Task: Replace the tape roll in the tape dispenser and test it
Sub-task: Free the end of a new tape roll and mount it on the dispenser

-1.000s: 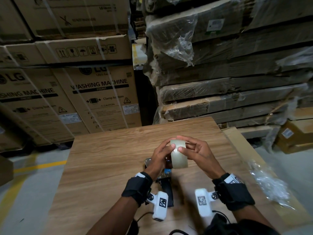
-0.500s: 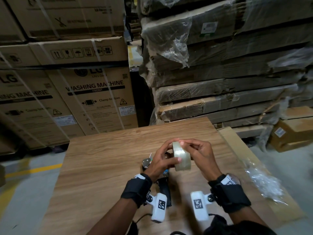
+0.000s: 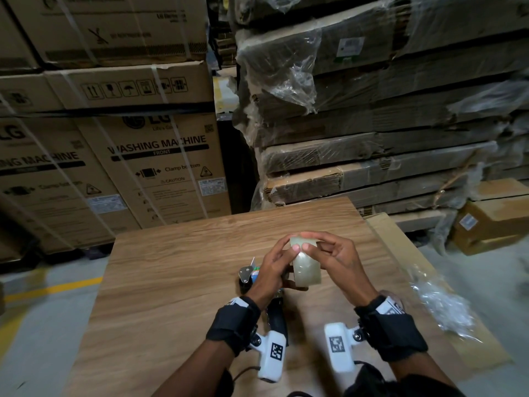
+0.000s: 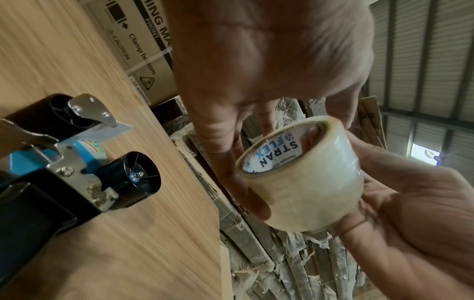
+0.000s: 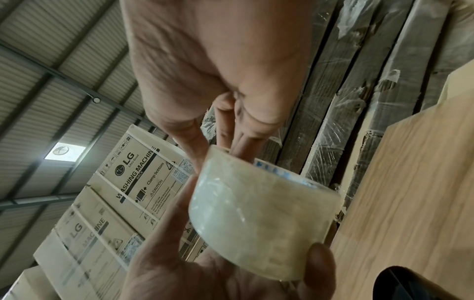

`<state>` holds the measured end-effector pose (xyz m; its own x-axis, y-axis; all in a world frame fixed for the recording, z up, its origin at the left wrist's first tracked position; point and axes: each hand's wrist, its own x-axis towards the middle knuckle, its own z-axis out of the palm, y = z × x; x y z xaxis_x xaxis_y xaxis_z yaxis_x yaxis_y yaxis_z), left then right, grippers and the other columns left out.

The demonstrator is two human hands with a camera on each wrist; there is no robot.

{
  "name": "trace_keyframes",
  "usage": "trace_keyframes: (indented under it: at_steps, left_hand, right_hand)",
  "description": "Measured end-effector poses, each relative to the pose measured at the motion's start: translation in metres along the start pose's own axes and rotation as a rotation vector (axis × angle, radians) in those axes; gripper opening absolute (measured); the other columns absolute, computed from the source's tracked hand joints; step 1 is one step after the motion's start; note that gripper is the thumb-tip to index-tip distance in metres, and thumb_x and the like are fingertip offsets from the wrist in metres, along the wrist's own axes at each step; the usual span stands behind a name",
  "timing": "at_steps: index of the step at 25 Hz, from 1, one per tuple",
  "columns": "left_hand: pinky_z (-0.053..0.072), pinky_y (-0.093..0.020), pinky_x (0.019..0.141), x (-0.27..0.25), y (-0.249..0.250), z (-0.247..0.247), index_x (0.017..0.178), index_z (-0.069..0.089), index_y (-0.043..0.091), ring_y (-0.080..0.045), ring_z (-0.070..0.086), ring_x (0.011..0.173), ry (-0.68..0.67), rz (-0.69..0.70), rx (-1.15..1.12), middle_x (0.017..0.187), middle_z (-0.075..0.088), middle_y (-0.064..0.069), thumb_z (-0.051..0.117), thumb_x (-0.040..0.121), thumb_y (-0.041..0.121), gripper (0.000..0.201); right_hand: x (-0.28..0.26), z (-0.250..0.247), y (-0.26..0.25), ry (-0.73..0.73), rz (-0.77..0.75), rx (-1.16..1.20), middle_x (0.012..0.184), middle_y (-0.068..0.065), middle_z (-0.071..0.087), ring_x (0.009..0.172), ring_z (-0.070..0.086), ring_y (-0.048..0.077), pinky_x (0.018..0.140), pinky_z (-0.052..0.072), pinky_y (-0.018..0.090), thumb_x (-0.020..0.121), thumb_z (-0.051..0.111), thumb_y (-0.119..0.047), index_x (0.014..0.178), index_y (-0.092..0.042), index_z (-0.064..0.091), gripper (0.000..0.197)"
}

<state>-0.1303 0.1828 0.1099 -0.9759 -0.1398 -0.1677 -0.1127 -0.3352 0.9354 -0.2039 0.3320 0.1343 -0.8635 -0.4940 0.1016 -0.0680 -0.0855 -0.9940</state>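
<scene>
Both hands, left [image 3: 273,267] and right [image 3: 336,260], clasping the clear, cream-tinted plastic tape roll [image 3: 306,266] above the black-and-blue metal tape dispenser [image 4: 64,162] lying on the wooden table [image 3: 177,282]. Probably hunting the loose end; next, seating the roll on the bare hub. Since a second ago, roll tilted, thumbs meeting on top.

Tape roll [image 3: 305,267] held above counter [image 3: 177,270], between left hand [image 3: 273,269] and right hand [image 3: 339,260]. Tape dispenser [image 3: 249,277] lies on counter beneath left hand, left of roll. Plastic wrap [image 3: 442,308] at counter's right edge. Washing machine boxes [image 3: 160,167] stacked behind counter at left; wrapped cartons [image 3: 372,156] behind at right.
</scene>
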Motion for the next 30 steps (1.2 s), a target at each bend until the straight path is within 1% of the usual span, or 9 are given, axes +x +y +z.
trace_keyframes:
  at_steps: [4, 8, 10, 12, 16, 21, 25, 27, 30]
  left_hand:
    - [0.055, -0.068, 0.086, -0.003, -0.001, -0.005, 0.141, 0.051, 0.035, -0.032, 0.066, 0.114, -0.092, 0.038, 0.030, 0.135, 0.057, -0.020, 0.079, 0.078, 0.024, 0.070]
    - [0.058, -0.064, 0.084, -0.011, 0.004, -0.004, 0.142, 0.049, 0.034, -0.011, 0.071, 0.101, -0.111, 0.083, 0.084, 0.133, 0.057, -0.018, 0.077, 0.079, 0.009, 0.074]
    - [0.060, -0.062, 0.081, -0.010, 0.003, -0.003, 0.141, 0.051, 0.034, -0.013, 0.071, 0.100, -0.082, 0.077, 0.062, 0.131, 0.059, -0.017, 0.077, 0.078, 0.010, 0.072]
    - [0.060, -0.061, 0.078, -0.006, -0.001, -0.005, 0.138, 0.053, 0.037, -0.024, 0.070, 0.104, -0.056, 0.056, 0.010, 0.130, 0.059, -0.018, 0.078, 0.078, 0.015, 0.069]
    - [0.062, -0.047, 0.066, -0.003, -0.006, -0.005, 0.135, 0.056, 0.036, -0.034, 0.067, 0.098, -0.009, -0.002, -0.066, 0.115, 0.063, -0.015, 0.076, 0.080, 0.035, 0.058]
    - [0.060, -0.040, 0.060, -0.003, -0.004, 0.000, 0.132, 0.055, 0.032, -0.030, 0.070, 0.093, 0.002, -0.075, -0.030, 0.116, 0.067, -0.008, 0.063, 0.083, 0.061, 0.058]
    - [0.059, -0.040, 0.060, -0.005, 0.000, -0.002, 0.131, 0.054, 0.038, -0.030, 0.069, 0.096, -0.039, -0.112, -0.056, 0.118, 0.066, -0.007, 0.056, 0.090, 0.057, 0.045]
    - [0.060, -0.042, 0.063, -0.005, 0.002, 0.000, 0.128, 0.056, 0.041, -0.030, 0.069, 0.098, -0.043, -0.119, -0.046, 0.118, 0.067, -0.006, 0.055, 0.091, 0.056, 0.041]
    - [0.060, -0.052, 0.077, -0.006, 0.004, 0.001, 0.130, 0.055, 0.042, -0.032, 0.067, 0.105, -0.077, -0.134, -0.048, 0.124, 0.065, -0.008, 0.061, 0.090, 0.049, 0.041]
  right_hand:
    - [-0.001, 0.000, -0.001, 0.079, 0.008, 0.009, 0.094, 0.013, 0.081, 0.088, 0.078, 0.031, 0.080, 0.061, 0.043, 0.086, 0.077, -0.003, 0.100, -0.008, 0.079, 0.015]
    - [0.000, 0.001, -0.002, 0.152, 0.045, 0.041, 0.092, 0.013, 0.081, 0.085, 0.076, 0.027, 0.080, 0.059, 0.046, 0.086, 0.077, -0.006, 0.096, -0.006, 0.080, 0.011]
    - [-0.001, 0.002, -0.002, 0.127, 0.038, 0.046, 0.094, 0.011, 0.081, 0.086, 0.076, 0.024, 0.079, 0.059, 0.041, 0.088, 0.075, -0.008, 0.098, -0.008, 0.080, 0.011]
    - [-0.003, 0.002, -0.003, 0.039, 0.021, 0.035, 0.103, 0.010, 0.080, 0.095, 0.076, 0.023, 0.082, 0.059, 0.038, 0.092, 0.071, -0.008, 0.110, -0.009, 0.077, 0.018]
    - [-0.007, -0.001, -0.005, -0.140, 0.037, 0.055, 0.117, 0.013, 0.077, 0.105, 0.074, 0.020, 0.085, 0.059, 0.028, 0.092, 0.067, 0.003, 0.131, -0.006, 0.065, 0.040]
    - [-0.009, -0.008, -0.004, -0.207, 0.077, 0.086, 0.121, 0.015, 0.075, 0.114, 0.071, 0.032, 0.089, 0.059, 0.032, 0.082, 0.075, 0.009, 0.134, -0.009, 0.064, 0.056]
    - [-0.009, -0.010, -0.004, -0.244, 0.105, 0.122, 0.126, 0.014, 0.073, 0.115, 0.071, 0.028, 0.093, 0.059, 0.037, 0.074, 0.078, 0.017, 0.141, -0.009, 0.056, 0.075]
    - [-0.009, -0.010, -0.005, -0.236, 0.091, 0.111, 0.123, 0.016, 0.074, 0.110, 0.073, 0.027, 0.091, 0.060, 0.039, 0.074, 0.079, 0.016, 0.138, -0.008, 0.060, 0.071]
    - [-0.009, -0.007, -0.005, -0.072, 0.082, 0.086, 0.104, 0.016, 0.079, 0.092, 0.077, 0.025, 0.077, 0.061, 0.038, 0.078, 0.080, 0.004, 0.118, -0.012, 0.074, 0.042]
